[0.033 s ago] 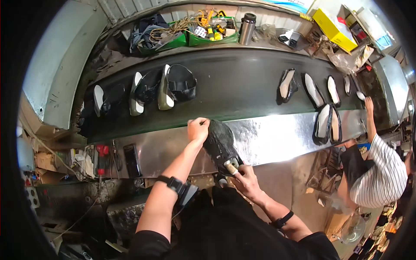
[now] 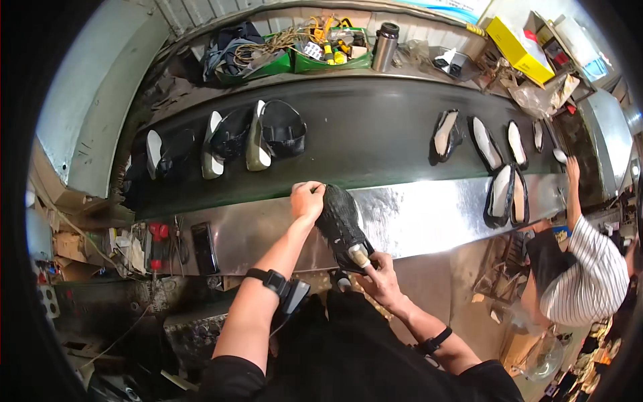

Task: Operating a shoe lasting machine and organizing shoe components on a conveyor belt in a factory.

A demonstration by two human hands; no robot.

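Black mesh is showing on the shoe upper that both hands are gripping over the steel ledge beside the dark conveyor belt. The left hand is closing around the toe end at the belt's edge, while the right hand is clasping the heel end, where a pale last stub is poking out; the shoe is lying tilted between them. Compared with the earlier frame, nothing is visibly shifting: hands, shoe and belt rows are sitting alike. Going left to right along the back shelf, green trays are holding cables and small yellow packs, a steel flask is standing upright, and a yellow box is lying angled. At far right, a co-worker's hand is reaching the belt.
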